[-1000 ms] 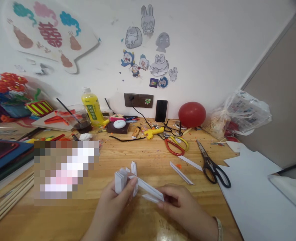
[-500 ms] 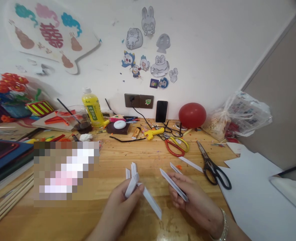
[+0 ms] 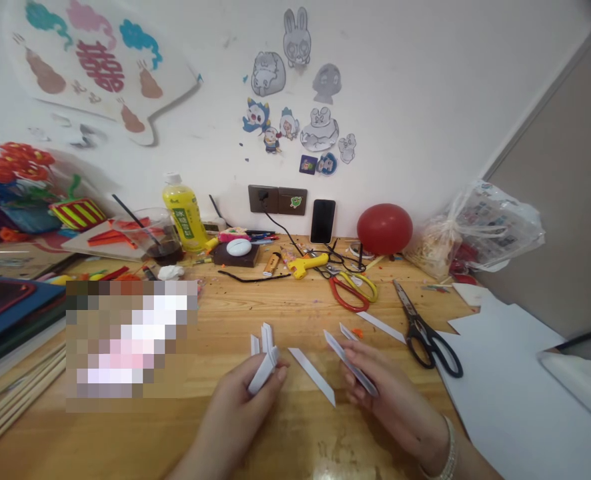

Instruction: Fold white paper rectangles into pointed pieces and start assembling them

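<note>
Several folded white paper strips (image 3: 261,375) are gripped between the thumb and fingers of my left hand (image 3: 240,403), their slanted ends sticking up. My right hand (image 3: 385,393) pinches another folded paper strip (image 3: 348,360), held at a tilt. Between the two hands a loose paper strip (image 3: 313,377) with angled ends lies apart from both, over the wooden table. Just behind my right fingers the tip of one more paper strip (image 3: 348,331) shows; the rest of it is hidden.
Black-handled scissors (image 3: 420,337) and white paper sheets (image 3: 520,373) lie at the right. Red-and-yellow scissors (image 3: 353,291), a yellow glue gun (image 3: 308,265), a phone (image 3: 323,221) and a red balloon (image 3: 384,229) are behind. Wooden sticks (image 3: 20,400) and a drink bottle (image 3: 184,213) are at the left.
The strip that stuck out from my left thumb has come away and now lies farther right, between the hands. My right hand has shifted slightly right, its strip still held.
</note>
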{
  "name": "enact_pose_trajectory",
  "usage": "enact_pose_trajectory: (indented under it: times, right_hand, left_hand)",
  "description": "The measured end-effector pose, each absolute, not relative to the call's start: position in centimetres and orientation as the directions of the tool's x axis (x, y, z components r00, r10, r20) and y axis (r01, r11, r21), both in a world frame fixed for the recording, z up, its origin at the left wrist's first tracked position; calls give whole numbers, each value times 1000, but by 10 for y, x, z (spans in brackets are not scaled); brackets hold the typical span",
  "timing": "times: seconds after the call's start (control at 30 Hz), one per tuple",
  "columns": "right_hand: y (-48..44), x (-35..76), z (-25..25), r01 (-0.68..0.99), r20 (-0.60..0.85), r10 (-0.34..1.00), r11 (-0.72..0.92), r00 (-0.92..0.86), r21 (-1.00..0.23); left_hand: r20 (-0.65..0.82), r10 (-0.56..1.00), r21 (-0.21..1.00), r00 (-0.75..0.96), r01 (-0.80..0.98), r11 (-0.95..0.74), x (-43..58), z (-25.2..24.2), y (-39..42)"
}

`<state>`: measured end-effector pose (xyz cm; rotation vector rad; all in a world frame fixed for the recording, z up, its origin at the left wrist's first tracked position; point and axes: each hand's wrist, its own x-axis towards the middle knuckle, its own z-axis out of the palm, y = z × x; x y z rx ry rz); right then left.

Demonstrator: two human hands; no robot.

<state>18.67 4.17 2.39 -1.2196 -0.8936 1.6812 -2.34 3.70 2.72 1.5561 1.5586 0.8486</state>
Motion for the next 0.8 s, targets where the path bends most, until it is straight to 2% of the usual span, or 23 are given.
enact_pose_trajectory:
  times: [0.07,0.1,0.17,0.23,0.3,0.37,0.43,0.47,0.7,0.8]
  right_hand:
    - [49,195,23,91,-158,987,-159,20,-983]
    - [54,200,22,293,16,997,-8,80,-956]
    - [59,207,20,643,302,945,156,123,-750]
    - [58,205,17,805,432,900,217,54,-553]
    - [49,193,15,813,436,895,323,-96,-484]
    - [37,175,12,768,357,885,446,-300,-460]
    - [28,160,10,693,288,809,587,-512,-418]
    - [26,154,9,675,279,781,623,-558,-395]
    - [40,163,7,796,356,847,508,-395,-327]
    - [40,163,7,780,364,840,523,-403,-343]
  left_hand:
    - [-25,1000,809,-6,588,24,-30,29,41]
    - [-22,1000,758,-18,652,29,-34,31,44]
    - [-40,998,614,-39,787,55,-41,35,49]
    - [-82,995,477,-50,875,83,-47,40,53]
    - [-113,992,408,-54,908,96,-49,41,54]
    - [-129,991,385,-39,919,87,-48,40,54]
    - [-141,990,352,-15,934,64,-46,38,54]
    - [-143,990,332,-8,942,55,-46,37,54]
    - [-160,987,290,10,956,37,-45,39,54]
    - [-154,988,282,-26,957,69,-43,40,53]
